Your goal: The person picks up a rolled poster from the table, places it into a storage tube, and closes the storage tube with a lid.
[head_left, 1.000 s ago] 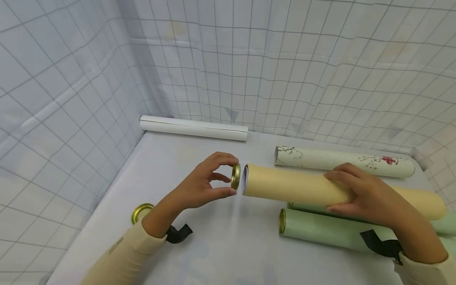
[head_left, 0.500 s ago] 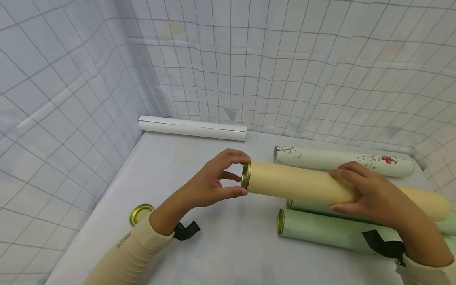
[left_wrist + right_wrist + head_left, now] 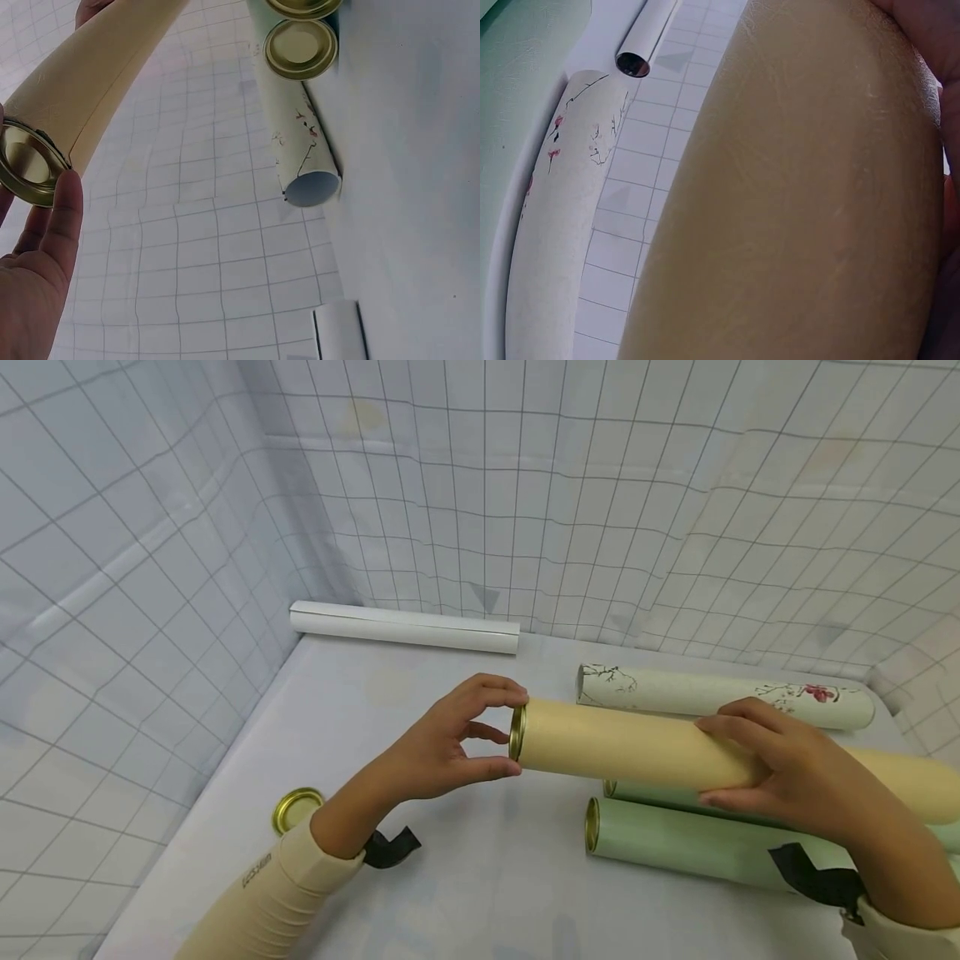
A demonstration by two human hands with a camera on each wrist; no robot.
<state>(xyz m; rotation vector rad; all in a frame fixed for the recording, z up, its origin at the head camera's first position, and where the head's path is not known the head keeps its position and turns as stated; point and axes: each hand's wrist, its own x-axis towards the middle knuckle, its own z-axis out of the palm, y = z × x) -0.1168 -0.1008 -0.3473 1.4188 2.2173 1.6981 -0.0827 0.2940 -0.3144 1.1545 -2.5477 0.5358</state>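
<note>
My left hand [image 3: 442,743] pinches a round gold metal lid [image 3: 517,733] by its rim, thumb below and fingers above. The lid sits against the left end of a pale yellow paper tube [image 3: 615,743]. In the left wrist view the lid's [image 3: 28,161] recessed face shows, with fingertips at its edge and a thin seam running along the tube. Gripped from above by my right hand [image 3: 780,760], the tube is held roughly level over the table. The tube [image 3: 795,187] fills much of the right wrist view; its far right end is hidden in part by the right forearm.
Another gold lid [image 3: 296,810] lies beside the left sleeve. Under the yellow tube rest green tubes, the front one [image 3: 675,843] gold-ended. Behind are an open-ended floral tube [image 3: 690,693] and, back left, a white tube [image 3: 405,627]. Grid-patterned cloth walls [image 3: 480,485] enclose the table.
My left hand has moved right, bringing the lid from a small gap away up to the tube's open end. The lid now stands more squarely there. The right hand has shifted slightly right.
</note>
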